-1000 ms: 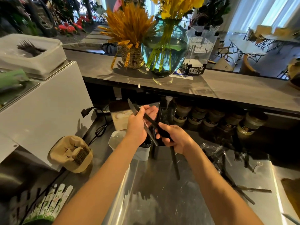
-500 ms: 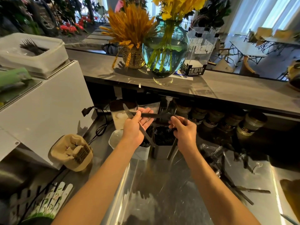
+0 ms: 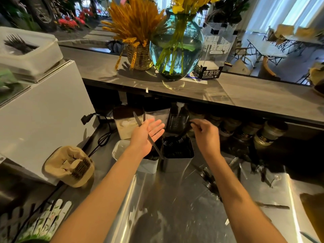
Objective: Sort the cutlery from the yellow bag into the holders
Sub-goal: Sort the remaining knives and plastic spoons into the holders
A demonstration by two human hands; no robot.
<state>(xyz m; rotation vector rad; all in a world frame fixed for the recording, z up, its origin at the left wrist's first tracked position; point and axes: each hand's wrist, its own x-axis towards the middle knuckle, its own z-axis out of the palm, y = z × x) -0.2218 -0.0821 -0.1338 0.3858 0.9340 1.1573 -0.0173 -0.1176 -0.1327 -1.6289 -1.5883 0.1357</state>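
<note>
Black knife (image 3: 148, 135) lying slantwise across the palm of the left hand (image 3: 146, 135), blade tip toward 11 o'clock, handle end toward 5 o'clock over the white holder (image 3: 122, 151). Fingers straight and slightly apart, not curled on it. At 3 o'clock, right hand (image 3: 206, 135) above the dark holder (image 3: 178, 155) full of black cutlery, fingers curled; held item, if any, too blurred to tell. More loose cutlery (image 3: 210, 181) on the steel counter (image 3: 168, 216) toward 4 o'clock.

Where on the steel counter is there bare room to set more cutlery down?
Bare steel counter lies between the forearms, in front of the two holders. Crowded: loose cutlery to the right, the cardboard carrier and cable to the left.
</note>
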